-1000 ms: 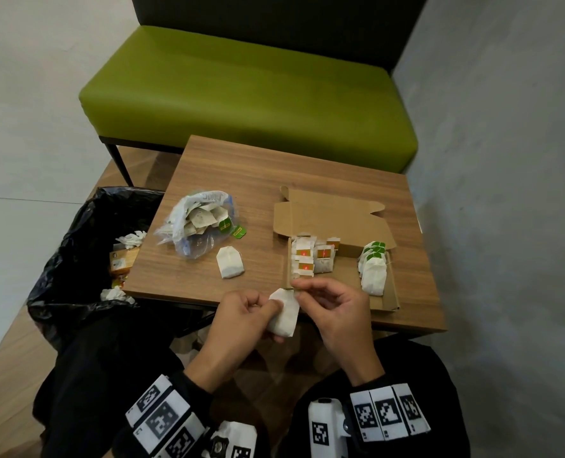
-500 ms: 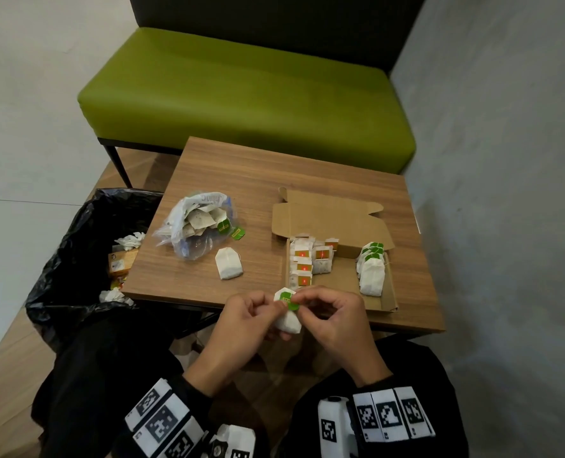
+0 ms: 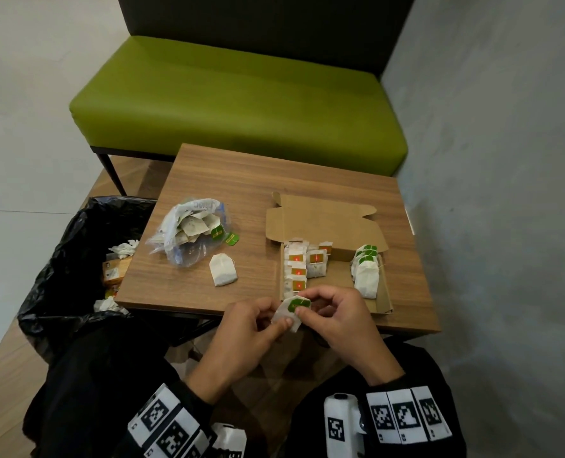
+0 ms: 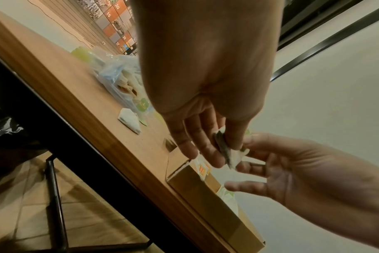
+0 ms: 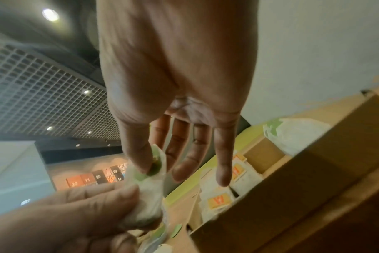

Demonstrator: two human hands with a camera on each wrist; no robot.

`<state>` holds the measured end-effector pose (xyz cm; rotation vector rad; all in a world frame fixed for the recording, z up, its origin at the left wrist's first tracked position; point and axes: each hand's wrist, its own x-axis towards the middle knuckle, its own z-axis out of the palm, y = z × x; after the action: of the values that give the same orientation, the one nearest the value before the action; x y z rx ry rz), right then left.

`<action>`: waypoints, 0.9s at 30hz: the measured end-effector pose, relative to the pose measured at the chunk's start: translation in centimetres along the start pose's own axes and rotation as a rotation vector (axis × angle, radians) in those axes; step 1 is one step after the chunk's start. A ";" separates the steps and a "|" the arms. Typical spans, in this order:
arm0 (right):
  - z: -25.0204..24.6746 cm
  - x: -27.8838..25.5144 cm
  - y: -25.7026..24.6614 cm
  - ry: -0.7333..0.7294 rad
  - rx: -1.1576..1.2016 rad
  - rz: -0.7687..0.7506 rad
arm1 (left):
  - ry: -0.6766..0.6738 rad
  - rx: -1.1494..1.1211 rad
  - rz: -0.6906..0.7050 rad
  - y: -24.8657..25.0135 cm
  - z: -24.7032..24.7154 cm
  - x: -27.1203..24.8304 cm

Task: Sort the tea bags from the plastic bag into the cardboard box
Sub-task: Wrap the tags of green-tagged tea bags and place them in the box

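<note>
Both hands hold one white tea bag (image 3: pixel 289 311) with a green tag at the table's near edge, just in front of the cardboard box (image 3: pixel 383 297). My left hand (image 3: pixel 276 320) pinches its lower part (image 4: pixel 231 155). My right hand (image 3: pixel 302 307) pinches the green tag end between thumb and forefinger (image 5: pixel 154 168). The open box holds a row of orange-tagged bags (image 3: pixel 297 267) on its left and green-tagged bags (image 3: pixel 367 269) on its right. The clear plastic bag (image 3: pixel 191 231) with more tea bags lies on the table's left side. A loose tea bag (image 3: pixel 223 270) lies beside it.
A small wooden table (image 3: pixel 241 180) carries everything. A black bin bag (image 3: pixel 72 259) with paper scraps stands open at the left. A green bench (image 3: pixel 234 100) stands behind the table, and a grey wall (image 3: pixel 506 193) runs along the right.
The held tea bag has been turned and folded so its green tag now faces up. Both hands have stayed at the near edge, by the box's front left corner.
</note>
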<state>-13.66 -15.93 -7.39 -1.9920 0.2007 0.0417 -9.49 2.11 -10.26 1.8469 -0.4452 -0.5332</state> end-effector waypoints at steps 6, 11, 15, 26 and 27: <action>-2.6 1.0 -0.2 0.049 -0.217 -0.045 | -0.023 0.124 0.018 0.3 0.5 1.8; -6.4 2.6 1.6 0.184 -0.393 -0.019 | -0.080 0.374 0.054 -0.5 1.3 2.8; -9.5 3.8 4.1 0.265 -0.526 0.123 | -0.100 0.430 0.088 -0.9 1.6 2.7; -10.8 5.4 5.0 -0.059 -0.857 0.343 | -0.112 0.478 0.136 -1.5 1.4 2.9; -10.7 5.4 5.1 -0.042 -0.898 0.339 | -0.114 0.479 0.140 -1.5 1.4 2.9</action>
<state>-9.83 -28.34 -8.17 -2.8181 0.5653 0.4596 -7.79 -0.03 -12.54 2.2242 -0.8287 -0.4634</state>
